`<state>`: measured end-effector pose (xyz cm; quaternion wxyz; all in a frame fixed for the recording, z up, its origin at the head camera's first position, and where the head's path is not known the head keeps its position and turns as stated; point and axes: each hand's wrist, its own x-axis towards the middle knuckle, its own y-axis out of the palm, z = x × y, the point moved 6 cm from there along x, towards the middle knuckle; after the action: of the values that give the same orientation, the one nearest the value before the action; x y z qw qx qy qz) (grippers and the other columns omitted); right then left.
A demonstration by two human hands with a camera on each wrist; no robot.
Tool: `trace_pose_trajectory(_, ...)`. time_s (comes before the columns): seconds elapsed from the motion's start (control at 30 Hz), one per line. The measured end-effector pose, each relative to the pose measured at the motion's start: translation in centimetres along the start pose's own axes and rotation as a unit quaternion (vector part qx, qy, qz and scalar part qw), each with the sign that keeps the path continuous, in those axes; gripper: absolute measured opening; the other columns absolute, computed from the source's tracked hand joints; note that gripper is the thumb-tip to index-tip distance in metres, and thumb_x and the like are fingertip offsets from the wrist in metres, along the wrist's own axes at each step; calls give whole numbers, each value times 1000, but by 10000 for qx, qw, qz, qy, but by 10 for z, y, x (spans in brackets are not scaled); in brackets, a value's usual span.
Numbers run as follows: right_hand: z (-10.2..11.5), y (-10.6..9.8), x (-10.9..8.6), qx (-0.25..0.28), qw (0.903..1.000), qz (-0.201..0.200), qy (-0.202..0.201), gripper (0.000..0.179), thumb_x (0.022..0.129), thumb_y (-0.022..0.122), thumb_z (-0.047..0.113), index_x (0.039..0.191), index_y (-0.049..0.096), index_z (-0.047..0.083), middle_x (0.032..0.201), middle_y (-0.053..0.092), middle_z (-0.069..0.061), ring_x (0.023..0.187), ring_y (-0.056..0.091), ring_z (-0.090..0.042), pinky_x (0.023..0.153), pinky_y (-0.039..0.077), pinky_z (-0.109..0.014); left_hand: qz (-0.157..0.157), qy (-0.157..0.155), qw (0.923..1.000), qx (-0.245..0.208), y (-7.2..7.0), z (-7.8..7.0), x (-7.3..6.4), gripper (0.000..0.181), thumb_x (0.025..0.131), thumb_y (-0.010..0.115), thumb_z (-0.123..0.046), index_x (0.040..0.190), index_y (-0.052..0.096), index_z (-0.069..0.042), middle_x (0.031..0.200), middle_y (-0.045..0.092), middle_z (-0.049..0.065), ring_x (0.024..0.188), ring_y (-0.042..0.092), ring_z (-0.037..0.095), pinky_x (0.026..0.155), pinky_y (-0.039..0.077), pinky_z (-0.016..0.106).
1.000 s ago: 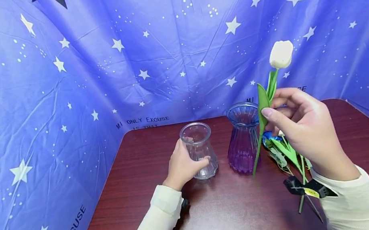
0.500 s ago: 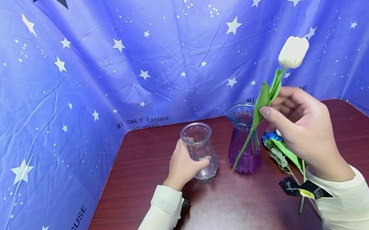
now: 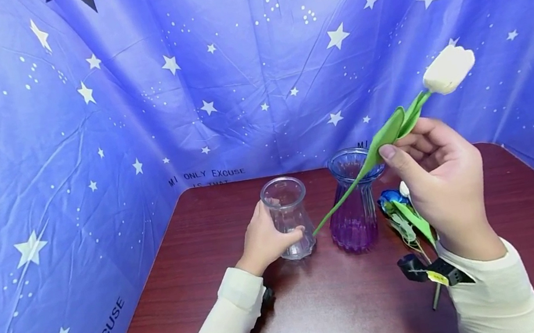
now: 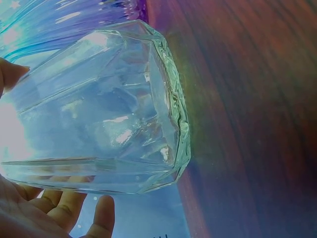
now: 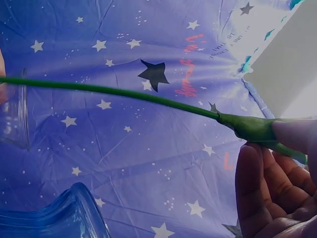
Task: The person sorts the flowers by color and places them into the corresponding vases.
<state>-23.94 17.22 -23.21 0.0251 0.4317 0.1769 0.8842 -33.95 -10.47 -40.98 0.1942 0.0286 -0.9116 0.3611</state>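
A clear glass vase (image 3: 293, 218) stands upright on the table, and my left hand (image 3: 269, 240) grips its left side with thumb in front. In the left wrist view the fingers curl behind the glass vase (image 4: 104, 114). My right hand (image 3: 445, 184) pinches a white tulip (image 3: 449, 69) by its leafy stem, above the table. The tulip leans, bloom up to the right, its stem end down by the clear vase. In the right wrist view the green stem (image 5: 129, 95) runs left from thumb and fingers. Whether the stem end touches the glass I cannot tell.
A blue-and-purple glass vase (image 3: 352, 217) stands right of the clear one, behind the tulip stem. A blue flower (image 3: 392, 201) and another white bloom lie on the dark red wooden table (image 3: 325, 322), partly behind the right hand. A starry blue cloth (image 3: 231, 78) surrounds the table.
The tulip has tipped over: its bloom swung right while its stem end swung left and up to the clear vase. The right wrist shifted slightly left. The left hand and vase stayed still.
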Motion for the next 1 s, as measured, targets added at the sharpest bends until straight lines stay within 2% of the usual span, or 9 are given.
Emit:
trace_pose_trajectory(0.2, 0, -2, 2, -44, 9996, -219, -152, 21, 84, 70, -20, 103, 63, -21, 87, 75, -19, 75, 75, -23, 59, 59, -27, -31, 61, 10000, 25, 0, -1, 2, 92, 67, 89, -45, 144, 46, -18, 128, 61, 0, 108, 67, 25, 92, 56, 49)
trace_pose_trajectory(0.47, -3, -4, 1, -73, 9980, -582, -222, 23, 82, 72, -19, 104, 64, -20, 89, 77, -19, 77, 76, -22, 62, 59, -26, -20, 48, 10000, 13, 1, -1, 0, 93, 67, 89, -45, 144, 46, -18, 129, 61, 1, 108, 67, 26, 92, 56, 49)
trace_pose_trajectory(0.63, -4, -2, 0, -97, 9975, -679, -185, 24, 82, 73, -18, 104, 65, -18, 87, 77, -17, 75, 76, -21, 62, 59, -25, 1, 26, 10000, 20, 0, -1, 0, 93, 66, 89, -45, 144, 46, -18, 129, 61, 1, 109, 67, 26, 92, 56, 49)
trace_pose_trajectory(0.87, 1, -1, -2, -18, 9958, -821, -415, 29, 81, 75, -17, 107, 63, -21, 87, 76, -21, 72, 75, -25, 59, 59, -29, 10, -8, 10000, -25, -1, -2, -1, 95, 67, 90, -44, 146, 46, -16, 130, 62, 3, 110, 68, 27, 93, 56, 50)
trace_pose_trajectory(1.0, -3, 0, -2, -131, 9965, -752, -334, 27, 81, 75, -17, 106, 65, -18, 88, 77, -18, 76, 76, -22, 64, 60, -26, 23, -22, 10000, -29, -1, -1, -1, 94, 67, 90, -45, 146, 46, -17, 129, 61, 2, 110, 67, 26, 93, 56, 50)
